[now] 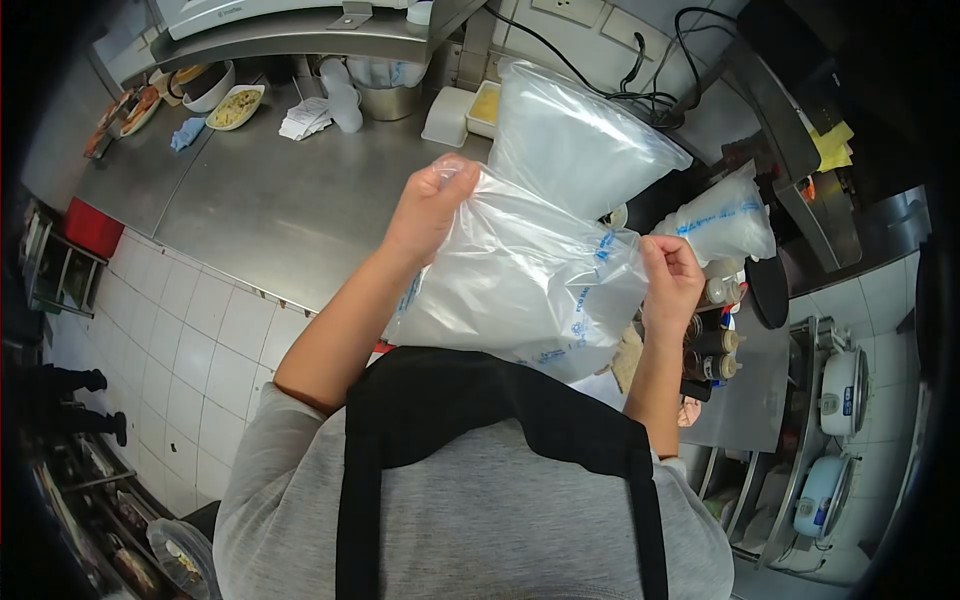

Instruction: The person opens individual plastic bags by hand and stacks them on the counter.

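A clear plastic bag point(520, 270) with blue print is stretched between my two hands, in front of the black apron. My left hand point(435, 205) pinches its upper left corner, fingers closed. At the right side, my right hand point(672, 285) grips the other edge between thumb and fingers. Just behind it stands a larger clear plastic bag point(580, 140), puffed out. Another clear bag with blue print point(722, 220) lies to the right of that one. The held bag hides part of the counter beneath it.
The steel counter point(270, 215) carries a plate of food point(236, 107), white paper slips point(305, 118) and a metal pot point(390, 98) along the back. Several sauce bottles point(712, 350) stand by my right forearm. Black cables point(640, 95) hang at the wall. Dark shoes point(110, 405) show at far left.
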### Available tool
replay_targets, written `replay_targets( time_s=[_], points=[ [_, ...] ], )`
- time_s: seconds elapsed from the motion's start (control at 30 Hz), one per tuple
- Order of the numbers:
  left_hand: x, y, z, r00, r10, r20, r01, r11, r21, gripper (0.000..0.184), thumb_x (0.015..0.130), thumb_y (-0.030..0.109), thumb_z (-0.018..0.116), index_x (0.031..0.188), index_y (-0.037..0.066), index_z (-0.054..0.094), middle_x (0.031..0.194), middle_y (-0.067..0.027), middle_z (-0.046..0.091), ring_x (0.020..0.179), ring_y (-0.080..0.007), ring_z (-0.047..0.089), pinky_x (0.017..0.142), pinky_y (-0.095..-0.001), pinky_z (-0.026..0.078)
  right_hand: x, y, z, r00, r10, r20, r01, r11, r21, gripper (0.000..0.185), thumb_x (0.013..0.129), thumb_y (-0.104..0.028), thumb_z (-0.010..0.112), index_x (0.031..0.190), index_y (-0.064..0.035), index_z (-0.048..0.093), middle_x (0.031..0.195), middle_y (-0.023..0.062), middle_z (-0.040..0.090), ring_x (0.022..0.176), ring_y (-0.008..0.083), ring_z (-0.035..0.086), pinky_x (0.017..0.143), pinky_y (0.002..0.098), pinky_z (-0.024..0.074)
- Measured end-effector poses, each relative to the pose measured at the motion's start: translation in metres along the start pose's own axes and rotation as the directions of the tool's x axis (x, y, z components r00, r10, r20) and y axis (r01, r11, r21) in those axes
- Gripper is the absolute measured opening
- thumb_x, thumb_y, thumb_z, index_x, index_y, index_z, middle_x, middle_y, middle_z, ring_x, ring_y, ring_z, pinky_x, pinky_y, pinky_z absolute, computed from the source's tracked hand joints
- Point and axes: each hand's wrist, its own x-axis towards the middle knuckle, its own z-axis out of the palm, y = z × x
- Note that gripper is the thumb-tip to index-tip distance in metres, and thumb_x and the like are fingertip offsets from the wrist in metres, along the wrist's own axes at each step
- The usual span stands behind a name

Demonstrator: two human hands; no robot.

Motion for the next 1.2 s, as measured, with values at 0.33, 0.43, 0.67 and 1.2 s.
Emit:
replay_targets(
  time_s=[0.33,0.43,0.67,1.2],
  points=[
    [0.0,-0.007,0.008,0.983,-0.185,0.019,0.186,0.975,-0.12,0.019,0.087,0.025,0.057,0.083,0.006,0.059,0.079,0.0012,0.057,0.073,-0.006,0.05,0.068,-0.0225,0.042,0.005,0.006,0.007,0.957,0.084,0.277,-0.233,0.79,0.566,0.015,0.083,-0.003,0.058,0.096,-0.0013,0.051,0.079,0.0044,0.059,0.071,0.0083,0.054,0.068,0.0214,0.0439],
    [0.005,-0.01,-0.002,0.99,-0.121,-0.068,0.112,0.986,-0.123,0.017,0.087,0.024,0.058,0.085,0.007,0.058,0.079,0.0019,0.056,0.072,-0.0063,0.05,0.068,-0.0223,0.042,-0.001,0.002,0.007,0.91,0.163,0.381,-0.299,0.895,0.331,0.021,0.08,-0.001,0.059,0.1,0.0009,0.055,0.082,0.0039,0.061,0.074,0.008,0.055,0.07,0.0207,0.0437],
    [0.0,-0.015,-0.019,0.989,-0.146,-0.029,0.142,0.984,-0.11,0.017,0.083,0.025,0.062,0.082,0.009,0.055,0.079,0.004,0.052,0.073,-0.0058,0.045,0.069,-0.0217,0.037,-0.003,0.006,-0.01,0.845,0.294,0.448,-0.276,0.955,-0.106,0.02,0.079,-0.002,0.062,0.098,0.0017,0.06,0.084,0.0016,0.062,0.076,0.006,0.054,0.072,0.0191,0.0422],
    [-0.016,-0.028,-0.009,0.897,-0.393,0.205,0.398,0.917,0.014,0.015,0.087,0.021,0.057,0.079,0.008,0.058,0.079,-0.0007,0.059,0.074,-0.0078,0.052,0.069,-0.0224,0.041,0.002,-0.021,0.023,0.951,-0.011,0.308,-0.176,0.8,0.573,0.021,0.092,-0.02,0.047,0.084,-0.002,0.054,0.073,0.0064,0.058,0.07,0.0119,0.054,0.07,0.0255,0.0435]
  ],
)
